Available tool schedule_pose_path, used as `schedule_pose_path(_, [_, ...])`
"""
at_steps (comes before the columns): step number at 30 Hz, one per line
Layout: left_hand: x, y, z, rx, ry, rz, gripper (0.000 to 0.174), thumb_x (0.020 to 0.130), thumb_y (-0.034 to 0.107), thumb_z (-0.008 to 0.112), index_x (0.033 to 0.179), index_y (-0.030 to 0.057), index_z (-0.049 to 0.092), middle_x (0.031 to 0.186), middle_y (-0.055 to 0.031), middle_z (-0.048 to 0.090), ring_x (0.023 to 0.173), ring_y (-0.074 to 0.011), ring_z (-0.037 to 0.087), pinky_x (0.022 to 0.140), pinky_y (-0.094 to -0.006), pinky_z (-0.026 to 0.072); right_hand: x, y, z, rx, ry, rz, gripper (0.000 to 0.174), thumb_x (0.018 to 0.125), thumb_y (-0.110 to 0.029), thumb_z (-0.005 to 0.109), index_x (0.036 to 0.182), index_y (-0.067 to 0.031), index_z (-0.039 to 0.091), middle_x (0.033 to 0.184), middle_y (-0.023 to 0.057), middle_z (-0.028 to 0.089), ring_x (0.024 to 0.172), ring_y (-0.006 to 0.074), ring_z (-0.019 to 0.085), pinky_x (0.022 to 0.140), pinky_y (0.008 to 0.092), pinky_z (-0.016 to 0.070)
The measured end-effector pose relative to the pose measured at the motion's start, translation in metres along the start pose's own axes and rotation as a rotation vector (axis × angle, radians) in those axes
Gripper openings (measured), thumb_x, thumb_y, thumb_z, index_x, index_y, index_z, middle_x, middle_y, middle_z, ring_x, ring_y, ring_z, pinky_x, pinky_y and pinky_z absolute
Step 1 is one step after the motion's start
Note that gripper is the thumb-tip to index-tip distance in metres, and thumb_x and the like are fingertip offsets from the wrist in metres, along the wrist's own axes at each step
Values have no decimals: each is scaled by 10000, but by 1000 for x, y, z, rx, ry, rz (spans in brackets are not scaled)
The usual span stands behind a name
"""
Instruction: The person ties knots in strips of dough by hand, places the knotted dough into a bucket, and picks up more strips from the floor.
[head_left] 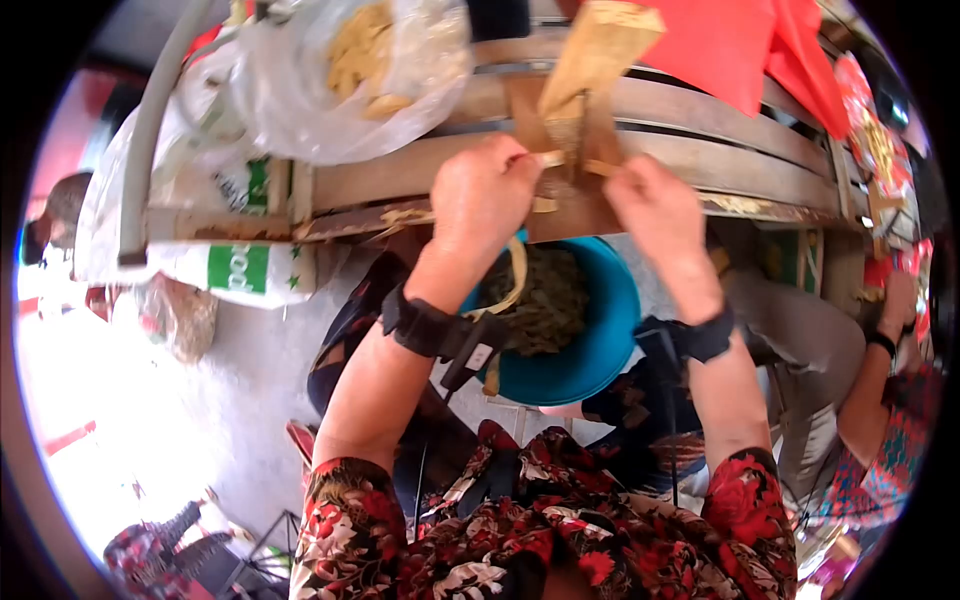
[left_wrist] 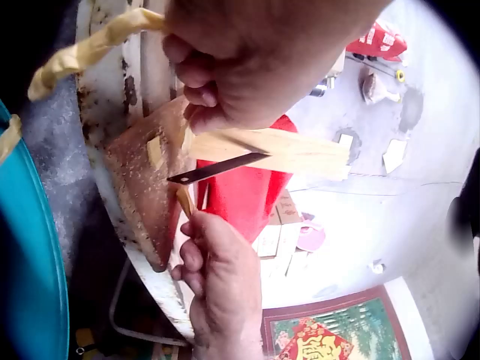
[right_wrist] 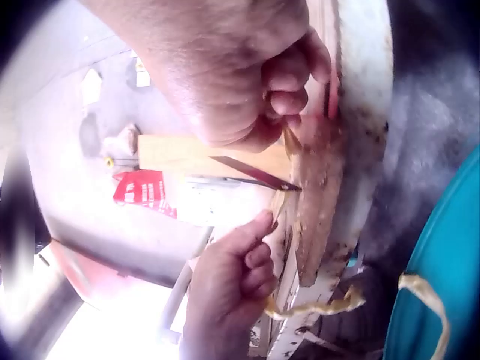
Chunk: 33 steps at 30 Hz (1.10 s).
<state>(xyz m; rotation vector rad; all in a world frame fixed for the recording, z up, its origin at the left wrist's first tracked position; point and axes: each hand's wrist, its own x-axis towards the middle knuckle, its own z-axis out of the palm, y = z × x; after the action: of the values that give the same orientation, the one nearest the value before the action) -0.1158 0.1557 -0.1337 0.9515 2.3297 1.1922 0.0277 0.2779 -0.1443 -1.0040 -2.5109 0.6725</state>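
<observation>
**Strip Meets Blade**

Pinched in curled left hand (head_left: 480, 200) and right hand (head_left: 655, 210): a pale yellow strip (left_wrist: 90, 49), straddling a thin dark metal blade (left_wrist: 217, 166) at 12 o'clock on the weathered wooden-slat desk (head_left: 400, 180). Risk under a hard tug: knuckles onto that edge. Open room only at 6 o'clock, above a teal plastic tub (head_left: 610, 330).

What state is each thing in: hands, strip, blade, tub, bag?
left hand: fingers curled, pinching the strip.
right hand: fingers curled, pinching a short end of the strip.
strip: pale, twisted, tail hanging loose.
blade: bare, sticking out of the board between the hands.
tub: open, holding dark green leaves.
bag: lying on the bench, yellow pieces inside.
</observation>
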Motion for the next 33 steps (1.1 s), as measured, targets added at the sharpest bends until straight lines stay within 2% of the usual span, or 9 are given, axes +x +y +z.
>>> schedule_pose_path(3, [-22,4,-9,-249,-73,-33,140,818,141,644,822,2,662,728,-33,655,640,-64,559,581,-232,460,-15,-19,-35,114,-145,11,248,874,-282,573,913,-42,623,777,118,622,644,226,587,637,282,462])
schedule_pose_path(6, [-54,31,-13,-584,-203,52,129,846,120,619,911,9,629,726,-18,630,648,-43,542,551,-203,443,-45,-40,-36,707,-221,88,261,918,-249,537,975,-9,623,833,51,622,674,132,564,655,222,436])
schedule_pose_path(10, [-103,56,-50,-846,-376,86,163,850,90,610,1002,35,583,760,17,598,580,-29,506,487,-185,399,-73,-51,-53,1307,-1,269,194,905,-173,550,936,5,622,810,57,625,648,117,563,631,230,458])
schedule_pose_path(13, [-133,44,-70,-757,-474,158,99,831,93,641,916,44,653,702,22,583,569,-31,502,501,-190,403,-93,-67,-67,1256,-43,216,210,921,-165,504,918,26,590,803,105,614,670,150,571,639,259,466])
schedule_pose_path(18, [-158,34,-89,-645,-535,-238,248,807,265,676,799,17,675,656,-5,581,601,-70,524,532,-236,423,-138,-98,-78,1032,-16,-179,226,908,-142,465,917,68,549,858,178,598,733,203,579,681,299,476])
schedule_pose_path(21, [-168,35,-95,-594,-537,-69,252,785,252,662,764,1,665,631,-16,579,620,-73,528,544,-241,421,-166,-121,-85,876,-139,-375,204,883,-113,474,868,65,574,848,168,603,751,184,593,697,289,475])
schedule_pose_path(25, [-184,41,-91,-337,-187,172,62,722,-17,541,757,-10,592,740,-43,615,656,-78,540,562,-256,435,-175,-124,-80,920,-259,-56,166,895,-92,488,851,40,579,764,85,601,663,144,585,625,249,466])
schedule_pose_path(28, [-192,47,-100,-643,-319,73,156,757,-116,482,837,-9,564,869,-86,638,758,-121,598,657,-262,486,-166,-121,-81,1051,-392,269,186,906,-186,522,871,-18,593,720,22,593,588,78,553,509,187,426])
schedule_pose_path(33, [-201,57,-100,-1087,-447,-113,225,749,-114,580,952,-18,568,903,-103,638,771,-175,639,695,-268,516,-163,-106,-92,1340,-782,297,196,903,-201,551,848,-14,576,675,32,580,514,58,471,455,188,363])
